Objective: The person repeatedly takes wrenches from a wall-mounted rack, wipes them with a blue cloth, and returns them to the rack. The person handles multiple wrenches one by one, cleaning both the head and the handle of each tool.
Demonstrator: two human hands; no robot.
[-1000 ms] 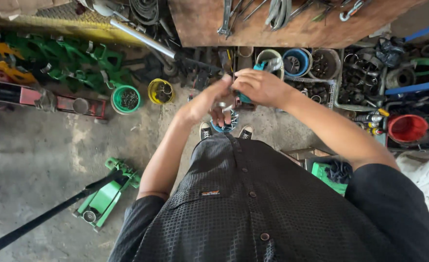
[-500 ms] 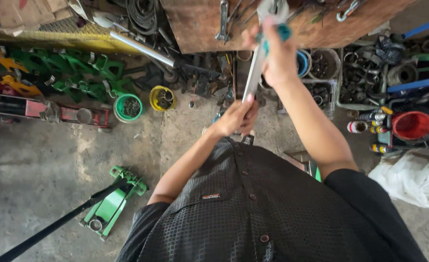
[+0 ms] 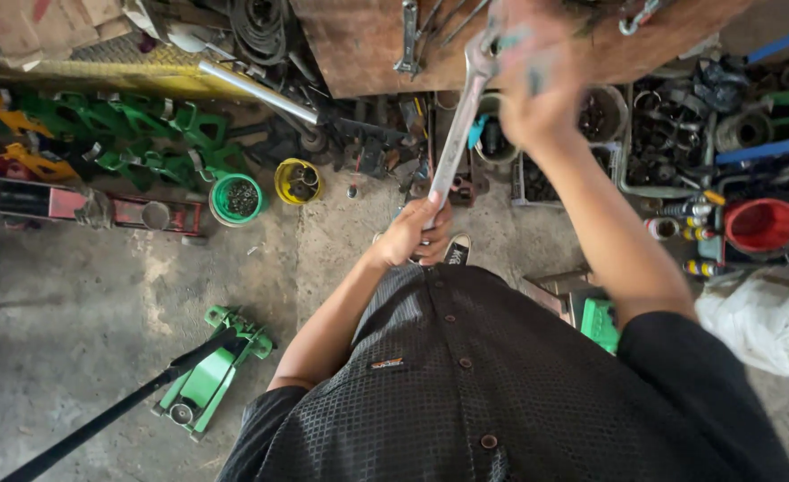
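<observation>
Looking straight down from the head camera, the person's dark checked shirt [image 3: 501, 393] fills the lower middle of the view, with both bare arms reaching up toward twelve o'clock over a stained concrete floor [image 3: 100, 295].

The left hand [image 3: 415, 234] sits just above centre, its fingers curled tight around the lower end of a long silver wrench [image 3: 455, 134]. That wrench runs from the left hand up toward one o'clock, tilted slightly to the right, and its head reaches the blurred right hand [image 3: 537, 80] near the top edge. The right hand is smeared by motion; it lies at the upper end of the wrench, but whether its fingers are clamped on the tool or spread beside it I cannot tell. A bit of teal shows in the blur there.

Behind the hands, at twelve o'clock, stands a brown wooden board [image 3: 359, 45] with a smaller spanner [image 3: 409, 36] resting on it. At ten o'clock from the left hand, a yellow tub [image 3: 298, 180] and a green tub [image 3: 236, 198] stand just beside each other on the floor, both holding small metal parts. Farther toward nine o'clock lies a row of green clamps [image 3: 135, 143]. At three o'clock sits a red bucket [image 3: 762, 223], with a white sack [image 3: 760, 321] below it. At seven o'clock a green floor jack [image 3: 208, 379] lies on the concrete, its long black handle [image 3: 100, 424] running off toward the lower left corner. One dark shoe [image 3: 455, 250] peeks out just right of the left hand.
</observation>
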